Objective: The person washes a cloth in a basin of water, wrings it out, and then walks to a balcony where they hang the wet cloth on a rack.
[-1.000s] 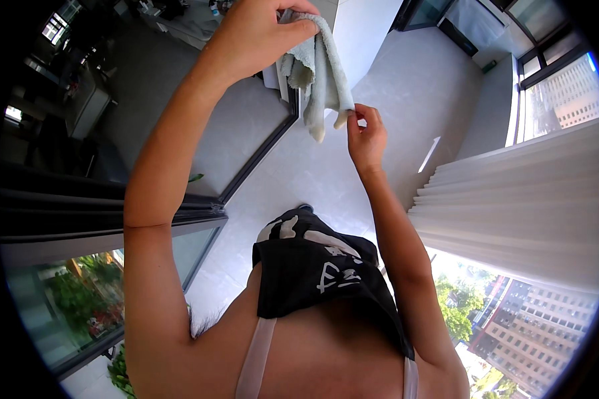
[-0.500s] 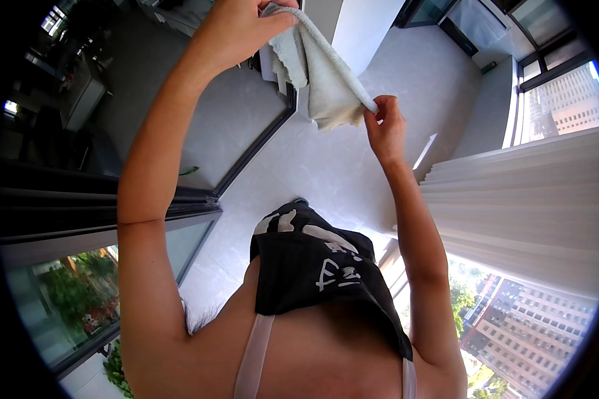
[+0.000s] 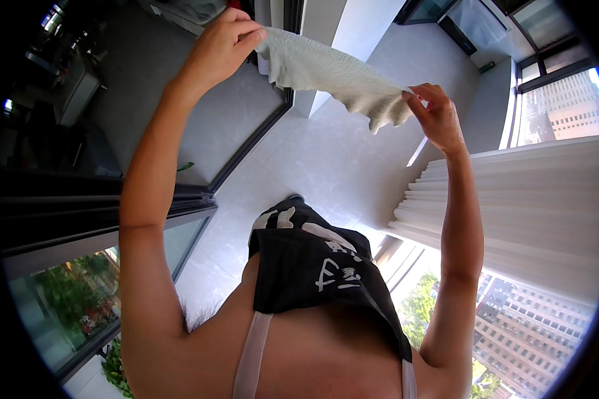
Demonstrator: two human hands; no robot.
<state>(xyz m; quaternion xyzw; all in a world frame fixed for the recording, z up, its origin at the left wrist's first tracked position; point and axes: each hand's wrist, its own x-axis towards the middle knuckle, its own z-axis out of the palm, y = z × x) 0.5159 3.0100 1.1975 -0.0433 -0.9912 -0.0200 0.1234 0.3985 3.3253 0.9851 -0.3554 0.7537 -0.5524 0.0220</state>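
A pale grey-green cloth hangs stretched between my two raised hands, its upper edge pulled nearly straight and its lower edge wavy. My left hand pinches the cloth's left corner between thumb and fingers. At the other end, my right hand is closed on the right corner, a little lower than the left. Both arms reach up and away from my body, and the cloth is in the air above the floor.
Grey tiles cover the floor. On the left a dark-framed glass door runs alongside. A white pillar rises behind the cloth. White curtains hang at the windows on the right. Plants show at lower left.
My right hand has moved right and slightly up, my left hand slightly down and left. The cloth, hanging folded and slanted before, is now spread wide between them.
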